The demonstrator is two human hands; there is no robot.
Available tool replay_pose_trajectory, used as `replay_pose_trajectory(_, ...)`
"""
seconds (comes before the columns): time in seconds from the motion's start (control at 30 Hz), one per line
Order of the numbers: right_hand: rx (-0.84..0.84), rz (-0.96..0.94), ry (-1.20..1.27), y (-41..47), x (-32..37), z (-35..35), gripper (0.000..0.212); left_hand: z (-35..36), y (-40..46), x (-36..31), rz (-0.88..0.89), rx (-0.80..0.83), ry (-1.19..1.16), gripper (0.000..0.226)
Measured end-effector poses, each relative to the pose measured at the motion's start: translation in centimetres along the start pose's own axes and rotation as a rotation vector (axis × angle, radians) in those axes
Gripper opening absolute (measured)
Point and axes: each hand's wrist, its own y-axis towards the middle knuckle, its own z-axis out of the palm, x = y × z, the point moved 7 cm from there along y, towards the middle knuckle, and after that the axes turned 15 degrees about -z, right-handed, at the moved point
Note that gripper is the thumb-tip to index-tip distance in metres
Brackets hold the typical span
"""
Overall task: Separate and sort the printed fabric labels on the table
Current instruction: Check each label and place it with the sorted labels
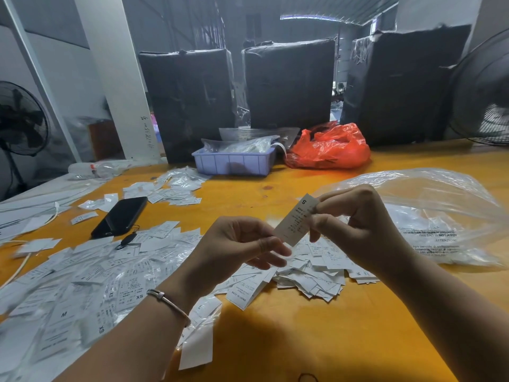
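A white fabric label [296,219] printed with an "S" is held up above the orange table [316,334]. My right hand [355,224] pinches its upper right edge between thumb and fingers. My left hand [242,244] pinches its lower left corner. Below my hands lies a loose heap of white labels [311,277]. A wider spread of labels [91,279], some in clear sleeves marked XS and M, covers the left of the table. A smaller label heap [170,188] lies farther back.
A black phone [119,216] lies among the labels at left. A clear plastic bag [435,216] sits right of my hands. Behind are a blue tray [234,162], a red bag [329,147], three black-wrapped boxes [289,84] and two fans [484,89].
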Motion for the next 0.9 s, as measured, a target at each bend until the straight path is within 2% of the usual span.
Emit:
replay_pose_trajectory(0.1, 0.008, 0.036, -0.019, -0.1, -0.5, 0.3, 0.031, 0.2, 0.0, 0.2, -0.041, 0.038, 0.005, 0.027)
replay_pose_trajectory(0.2, -0.064, 0.035, -0.069, -0.1, -0.3, -0.1, 0.034, 0.4, 0.1, 0.3, -0.040, 0.034, 0.027, 0.021)
replay_pose_trajectory(0.33, -0.228, 0.108, -0.098, -0.5, -0.8, -1.5, 0.028, -0.3, 0.0, 0.1, 0.008, -0.074, 0.033, 0.024)
replay_pose_trajectory(0.43, -0.283, 0.173, -0.113, -0.7, -1.5, -2.1, 0.025, -0.8, -0.1, -0.3, 0.093, -0.171, 0.039, 0.027)
replay_pose_trajectory(0.57, -0.178, 0.165, -0.181, -0.4, -1.3, -1.3, 0.011, -1.3, -0.3, -0.7, 0.200, -0.294, 0.082, 0.028)
replay_pose_trajectory(0.63, -0.073, 0.146, -0.182, -0.3, -1.2, -0.4, 0.017, -1.4, -0.4, -0.8, 0.230, -0.326, 0.116, 0.027)
replay_pose_trajectory(0.77, 0.201, 0.113, -0.005, -0.3, -1.0, 1.9, 0.029, -1.6, -0.5, -1.1, 0.263, -0.338, 0.150, 0.027)
replay_pose_trajectory(0.83, 0.249, 0.072, -0.048, -0.4, -0.8, 2.2, 0.029, -1.6, -0.6, -1.2, 0.263, -0.341, 0.178, 0.030)
replay_pose_trajectory(0.9, 0.221, 0.042, -0.124, -0.3, -0.7, 2.0, 0.015, -1.5, -0.4, -1.1, 0.252, -0.335, 0.195, 0.032)
